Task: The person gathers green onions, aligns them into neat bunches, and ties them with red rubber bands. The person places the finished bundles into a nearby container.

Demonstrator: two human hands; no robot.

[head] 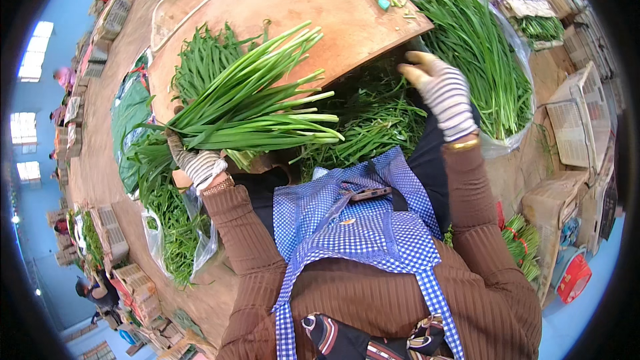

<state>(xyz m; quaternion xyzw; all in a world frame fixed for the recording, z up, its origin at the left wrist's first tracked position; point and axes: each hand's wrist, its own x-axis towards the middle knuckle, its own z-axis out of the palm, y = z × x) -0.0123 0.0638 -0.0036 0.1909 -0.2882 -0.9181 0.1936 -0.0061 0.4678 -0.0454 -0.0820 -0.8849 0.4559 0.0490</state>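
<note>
My left hand (194, 160), in a striped work glove, grips a loose bunch of long green garlic chives (250, 105) near its leafy end. The pale cut stems fan out to the right over the front of a wooden tabletop (350, 35). Past the table's right corner, my right hand (442, 87), in a matching glove, is raised with its fingers apart and nothing seen in them. A large bundle of chives (485, 65) in clear plastic stands beside it. Behind the held bunch, a pile of leaves (210, 57) lies on the table.
Loose green trimmings (370, 130) fill the space below the table edge, before my lap. A turquoise-handled blade (382, 1) lies at the table's far right. On the left stand a plastic bag of greens (180, 240) and a green sack (130, 120). Plastic crates (580, 115) line the right.
</note>
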